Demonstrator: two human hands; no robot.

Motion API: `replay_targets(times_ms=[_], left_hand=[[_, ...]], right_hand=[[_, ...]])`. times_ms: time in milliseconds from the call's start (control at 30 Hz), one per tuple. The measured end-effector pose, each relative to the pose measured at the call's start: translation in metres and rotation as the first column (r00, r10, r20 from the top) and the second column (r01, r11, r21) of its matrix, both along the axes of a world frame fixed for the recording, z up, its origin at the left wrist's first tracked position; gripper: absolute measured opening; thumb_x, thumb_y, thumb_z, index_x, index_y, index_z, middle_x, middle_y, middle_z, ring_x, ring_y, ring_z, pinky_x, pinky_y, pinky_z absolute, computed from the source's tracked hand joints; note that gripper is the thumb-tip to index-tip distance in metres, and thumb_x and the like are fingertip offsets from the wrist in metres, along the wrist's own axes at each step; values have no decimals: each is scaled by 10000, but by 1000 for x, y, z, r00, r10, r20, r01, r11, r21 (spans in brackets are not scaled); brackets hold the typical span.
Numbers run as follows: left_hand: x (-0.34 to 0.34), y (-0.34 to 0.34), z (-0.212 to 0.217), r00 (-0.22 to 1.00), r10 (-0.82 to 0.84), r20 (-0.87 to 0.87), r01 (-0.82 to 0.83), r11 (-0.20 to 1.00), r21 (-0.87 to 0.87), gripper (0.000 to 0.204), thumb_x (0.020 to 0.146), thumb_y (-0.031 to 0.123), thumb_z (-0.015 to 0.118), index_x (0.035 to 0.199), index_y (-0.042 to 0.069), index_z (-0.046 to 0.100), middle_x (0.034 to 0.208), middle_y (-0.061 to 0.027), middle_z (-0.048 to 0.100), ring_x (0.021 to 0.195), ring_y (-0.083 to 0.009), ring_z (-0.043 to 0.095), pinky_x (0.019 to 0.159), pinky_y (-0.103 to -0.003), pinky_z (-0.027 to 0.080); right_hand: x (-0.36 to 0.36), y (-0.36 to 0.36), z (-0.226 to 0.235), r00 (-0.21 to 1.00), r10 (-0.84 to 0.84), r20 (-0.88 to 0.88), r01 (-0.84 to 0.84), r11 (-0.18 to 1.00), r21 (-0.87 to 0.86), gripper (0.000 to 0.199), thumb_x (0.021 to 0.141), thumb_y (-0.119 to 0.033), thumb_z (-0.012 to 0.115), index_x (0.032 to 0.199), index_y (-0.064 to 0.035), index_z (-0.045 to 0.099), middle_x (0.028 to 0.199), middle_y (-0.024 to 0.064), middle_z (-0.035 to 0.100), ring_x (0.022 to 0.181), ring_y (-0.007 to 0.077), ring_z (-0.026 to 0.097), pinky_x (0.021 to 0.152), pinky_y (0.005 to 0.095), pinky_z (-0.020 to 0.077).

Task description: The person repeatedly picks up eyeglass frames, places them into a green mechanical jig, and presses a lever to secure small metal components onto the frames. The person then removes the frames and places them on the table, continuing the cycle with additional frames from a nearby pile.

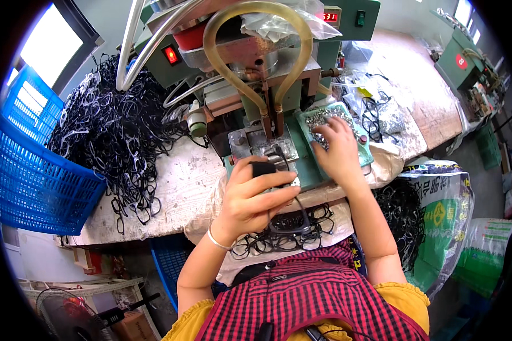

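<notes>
My left hand (250, 196) is closed on a black eyeglass frame (307, 223), part of which hangs below the fingers over my lap. A black band wraps one of its fingers. This hand is just in front of the metal work plate (287, 146) of a green bench machine, beneath two copper-coloured electrode tips (272, 122). My right hand (342, 149) reaches over a light green tray (365, 152) of small shiny metal parts (318, 118). Its fingers are apart and curved down at the parts; nothing shows between them.
Tangled black eyeglass frames (111, 113) heap on the bench at left, beside a blue plastic basket (45, 176). More frames (261, 241) lie on cloth over my lap. A woven sack (441, 221) stands at right. A looped hose (210, 34) arches over the machine.
</notes>
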State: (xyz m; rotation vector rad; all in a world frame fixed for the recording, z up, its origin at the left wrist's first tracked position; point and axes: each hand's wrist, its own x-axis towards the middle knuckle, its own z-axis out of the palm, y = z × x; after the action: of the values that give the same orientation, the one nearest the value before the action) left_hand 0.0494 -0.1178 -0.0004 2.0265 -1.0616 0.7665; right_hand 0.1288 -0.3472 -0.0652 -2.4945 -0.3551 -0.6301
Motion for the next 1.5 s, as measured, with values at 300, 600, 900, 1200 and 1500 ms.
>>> replay_targets(times_ms=[300, 600, 900, 1200, 1500], left_hand=[[0, 11, -2, 999, 40, -22, -39, 998, 53, 267, 739, 140, 823, 1002, 150, 777, 1099, -42, 752, 707, -215, 603, 912, -445, 514], [-39, 26, -18, 962, 272, 30, -273, 960, 56, 378, 788, 121, 740, 1162, 118, 684, 1259, -64, 666, 1011, -285, 627, 1096, -460, 424], [-169, 300, -76, 30, 944, -328, -996, 56, 71, 192, 847, 126, 717, 1025, 58, 733, 1087, -138, 709, 1042, -323, 645, 947, -406, 495], [-103, 376, -113, -117, 984, -137, -893, -43, 449, 325, 829, 10, 624, 1085, 154, 763, 1358, -170, 609, 1225, -363, 576, 1045, -427, 459], [-66, 340, -129, 237, 971, -17, -932, 233, 278, 191, 888, 24, 666, 1043, 91, 757, 1337, -165, 642, 1089, -339, 667, 890, -384, 543]], right_hand=[[16, -35, -40, 995, -96, 34, 94, 995, 39, 125, 761, -151, 783, 862, -80, 760, 1287, 218, 642, 1293, 386, 531, 1095, 450, 412], [27, -48, -52, 999, -49, -2, 46, 943, 330, 117, 909, -101, 694, 990, -18, 675, 922, 66, 693, 842, 189, 643, 817, 313, 507], [28, -68, -57, 984, 145, -107, -61, 826, 560, 89, 924, -32, 667, 1009, -7, 667, 921, 5, 651, 835, 85, 571, 793, 240, 475], [36, -42, -56, 980, 149, -134, -21, 742, 670, 153, 918, -9, 672, 1065, 19, 708, 981, 34, 705, 906, 106, 628, 864, 248, 488], [-35, -73, -36, 993, -26, -113, 91, 779, 620, 135, 898, 12, 685, 1028, 17, 719, 991, 53, 720, 919, 128, 647, 876, 275, 497]])
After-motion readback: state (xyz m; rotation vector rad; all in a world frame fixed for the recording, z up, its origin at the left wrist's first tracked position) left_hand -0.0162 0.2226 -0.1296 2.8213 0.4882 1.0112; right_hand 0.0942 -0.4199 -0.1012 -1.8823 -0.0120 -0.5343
